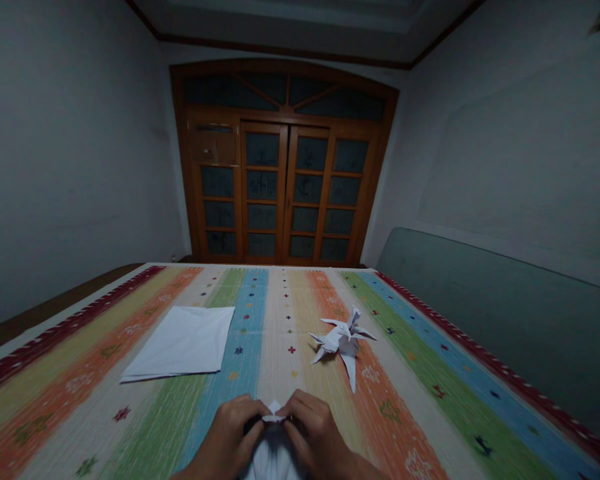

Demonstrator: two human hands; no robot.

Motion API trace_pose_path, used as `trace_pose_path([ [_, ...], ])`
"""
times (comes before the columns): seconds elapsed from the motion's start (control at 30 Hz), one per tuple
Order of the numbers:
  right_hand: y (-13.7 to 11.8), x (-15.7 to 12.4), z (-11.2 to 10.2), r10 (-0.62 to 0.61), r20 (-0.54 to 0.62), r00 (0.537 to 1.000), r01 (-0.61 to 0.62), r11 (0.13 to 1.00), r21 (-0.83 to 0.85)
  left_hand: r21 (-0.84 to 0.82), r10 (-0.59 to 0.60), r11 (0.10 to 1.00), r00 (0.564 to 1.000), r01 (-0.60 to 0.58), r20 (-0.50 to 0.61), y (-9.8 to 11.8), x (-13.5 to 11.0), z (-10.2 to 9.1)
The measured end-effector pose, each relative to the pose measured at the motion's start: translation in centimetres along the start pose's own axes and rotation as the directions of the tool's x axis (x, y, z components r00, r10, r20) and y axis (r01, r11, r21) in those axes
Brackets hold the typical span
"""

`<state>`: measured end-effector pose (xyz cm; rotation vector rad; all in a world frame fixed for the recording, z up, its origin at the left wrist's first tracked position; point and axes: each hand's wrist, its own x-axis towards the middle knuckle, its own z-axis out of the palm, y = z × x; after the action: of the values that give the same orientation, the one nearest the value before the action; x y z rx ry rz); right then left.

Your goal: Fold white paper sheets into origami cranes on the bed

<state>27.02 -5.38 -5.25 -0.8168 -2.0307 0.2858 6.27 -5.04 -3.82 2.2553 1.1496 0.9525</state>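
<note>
My left hand (230,437) and my right hand (315,433) meet at the bottom middle of the view. Both pinch a small folded white paper (274,450) between their fingertips, just above the striped cloth (430,413). The lower part of that paper runs out of view at the bottom edge. A finished white origami figure (343,341) with pointed wings lies on the cloth ahead and to the right of my hands. A flat stack of white paper sheets (183,343) lies ahead to the left.
The colourful striped cloth covers a wide flat surface that reaches to a wooden door (283,193) with glass panes. A green padded panel (505,320) runs along the right side. Grey walls stand on both sides.
</note>
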Motion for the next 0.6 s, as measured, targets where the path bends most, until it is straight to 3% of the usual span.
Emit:
trace_pose_path([
  [0.23,-0.33,0.2,-0.18,-0.106,-0.032,0.994,0.106,0.994,0.0,0.071,0.064,0.995,0.998,-0.066,0.024,-0.02,-0.21,0.04],
  [0.6,0.33,-0.33,0.17,-0.142,-0.12,0.983,0.141,0.99,-0.015,0.043,0.231,0.972,0.973,-0.231,0.004,0.69,-0.44,-0.67],
])
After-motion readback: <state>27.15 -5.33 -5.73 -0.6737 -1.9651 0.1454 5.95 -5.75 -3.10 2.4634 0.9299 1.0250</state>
